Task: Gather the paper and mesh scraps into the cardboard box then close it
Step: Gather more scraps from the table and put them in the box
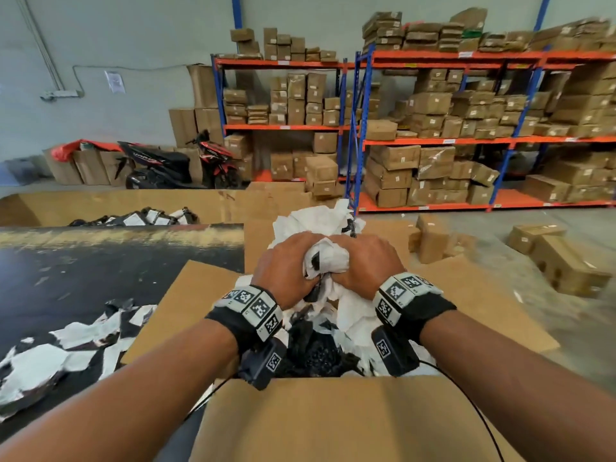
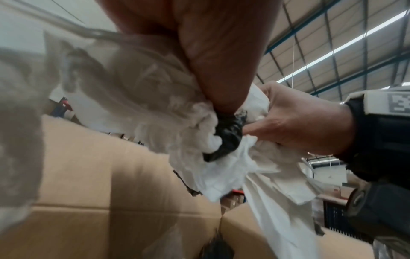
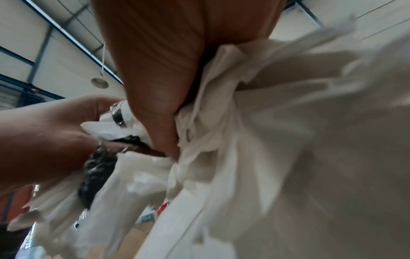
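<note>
1. The crumpled bundle of white paper and black mesh scraps (image 1: pixel 325 258) sits bunched between both hands, held just above the open brown cardboard box (image 1: pixel 333 415), which already holds a heap of white paper and dark mesh.
2. The left hand (image 1: pixel 286 271) has its fingers (image 2: pixel 221 84) curled tight into the wad, pinching white paper and a black crinkled strip together.
3. The right hand (image 1: pixel 366 261) is clenched the same way on the other side of the wad, its thumb dug into the folds; the two hands are almost touching.
4. To my eye the step in hand is stuffing this load down. I would squeeze it small first, push it low into the middle of the box, and let go only once it sits below the fold lines, so the flaps can meet.
5. The paper looks thin, soft and springy, creased into ragged folds; it will likely puff back up. The mesh looks glossy, dark and limp, and could snag on fingers.
6. More torn white and black scraps (image 1: pixel 50 355) lie on the dark worktop (image 1: pixel 83 271) to the left, just beside the box's left flap (image 1: pixel 186 305), so gathering is not finished.
7. Beyond stand orange and blue racks stacked with brown cartons (image 1: pixel 466 111).
</note>
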`<state>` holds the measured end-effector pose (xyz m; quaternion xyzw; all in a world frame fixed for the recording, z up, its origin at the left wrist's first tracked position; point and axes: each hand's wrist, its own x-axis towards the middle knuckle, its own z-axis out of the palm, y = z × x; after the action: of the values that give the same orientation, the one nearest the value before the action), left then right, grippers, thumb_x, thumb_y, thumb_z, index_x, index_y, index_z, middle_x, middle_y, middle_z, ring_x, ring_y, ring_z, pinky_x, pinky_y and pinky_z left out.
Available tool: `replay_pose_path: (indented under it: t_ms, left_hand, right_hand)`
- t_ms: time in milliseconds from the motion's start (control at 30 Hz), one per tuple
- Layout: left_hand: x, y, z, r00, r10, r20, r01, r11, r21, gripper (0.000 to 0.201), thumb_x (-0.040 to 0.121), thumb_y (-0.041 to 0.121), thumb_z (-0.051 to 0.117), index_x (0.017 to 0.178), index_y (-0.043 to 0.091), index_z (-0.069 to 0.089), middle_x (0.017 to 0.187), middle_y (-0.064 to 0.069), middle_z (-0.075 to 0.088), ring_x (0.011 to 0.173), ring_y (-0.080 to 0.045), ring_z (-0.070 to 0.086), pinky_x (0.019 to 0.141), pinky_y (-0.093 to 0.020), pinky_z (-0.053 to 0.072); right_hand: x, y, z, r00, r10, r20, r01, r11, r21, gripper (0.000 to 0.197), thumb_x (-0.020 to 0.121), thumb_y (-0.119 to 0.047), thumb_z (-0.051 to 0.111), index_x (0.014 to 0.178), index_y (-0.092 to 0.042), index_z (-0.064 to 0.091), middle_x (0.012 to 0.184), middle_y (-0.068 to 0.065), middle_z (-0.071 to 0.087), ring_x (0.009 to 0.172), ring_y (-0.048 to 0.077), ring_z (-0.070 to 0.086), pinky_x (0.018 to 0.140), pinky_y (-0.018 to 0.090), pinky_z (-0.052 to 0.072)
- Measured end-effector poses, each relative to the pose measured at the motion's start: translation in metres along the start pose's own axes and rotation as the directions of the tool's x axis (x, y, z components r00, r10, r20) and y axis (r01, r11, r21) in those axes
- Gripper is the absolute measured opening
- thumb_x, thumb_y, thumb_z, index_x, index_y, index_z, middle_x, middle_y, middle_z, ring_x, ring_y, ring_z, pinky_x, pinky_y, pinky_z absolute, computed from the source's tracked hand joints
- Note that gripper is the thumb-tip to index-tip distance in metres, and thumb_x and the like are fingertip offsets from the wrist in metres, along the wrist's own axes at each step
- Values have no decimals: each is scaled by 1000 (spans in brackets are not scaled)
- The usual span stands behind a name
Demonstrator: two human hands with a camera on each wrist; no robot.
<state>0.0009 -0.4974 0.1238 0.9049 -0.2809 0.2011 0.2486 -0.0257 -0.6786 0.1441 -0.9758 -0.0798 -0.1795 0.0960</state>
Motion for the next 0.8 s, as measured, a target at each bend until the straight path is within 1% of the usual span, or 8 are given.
replay_pose_path:
  t_ms: [133,300,367,433,567,633,700,800]
  left_hand:
    - [-4,-18,34,973,-23,228,13,999,46,63,80,45,72,138,34,50,134,2,60,118,-25,60,92,-44,52]
    - [-3,-39,56,855,-180,486,83,973,214,96,67,79,69,147,35,39,145,3,48,126,-24,54,104,-46,45]
    - [0,-45,54,804,-258,536,85,942,325,109,57,94,57,149,42,33,150,6,44,133,-25,49,111,-61,32]
    - [3,-51,48,770,-306,560,87,920,382,114,50,102,46,148,47,30,154,8,39,141,-23,41,111,-77,8]
    - [12,-62,32,764,-301,571,99,929,358,106,52,104,44,143,51,36,153,10,40,145,-20,34,105,-80,-13]
    - [17,-63,27,731,-302,612,116,939,324,106,53,101,50,145,53,31,155,11,35,147,-20,31,106,-78,-11]
    - [20,-61,30,669,-284,687,98,950,297,114,52,94,63,149,54,20,159,11,28,148,-21,28,111,-73,2]
    - [16,-59,53,547,-272,791,65,957,284,137,55,74,83,156,45,-5,167,5,3,154,-25,12,119,-56,17]
  right_hand:
    - [-3,25,33,980,-19,200,15,1000,22,55,78,-49,72,130,-37,57,115,1,69,107,29,63,86,37,51]
    - [4,47,72,887,-3,461,-2,1000,10,101,63,-67,78,148,-38,33,147,1,36,130,30,48,101,47,47]
    - [8,57,78,852,3,524,9,1000,-20,113,57,-71,79,151,-39,25,152,1,26,134,33,42,104,50,44]
    - [11,67,77,816,-7,578,40,998,-43,122,55,-72,81,154,-38,19,155,4,21,139,35,36,109,53,40]
    - [23,76,63,793,-27,609,102,991,-89,125,53,-78,79,155,-43,14,165,-3,6,146,36,25,113,57,33]
    - [26,72,61,784,-86,614,162,984,-69,125,52,-80,77,154,-46,14,165,-5,7,146,34,24,114,56,30]
    - [26,64,71,747,-187,638,243,970,-1,122,55,-79,77,153,-50,11,166,-4,7,150,29,15,119,53,21]
    - [26,52,106,657,-220,722,268,962,49,117,58,-84,70,147,-63,-2,166,-10,-12,153,29,-5,121,59,10]
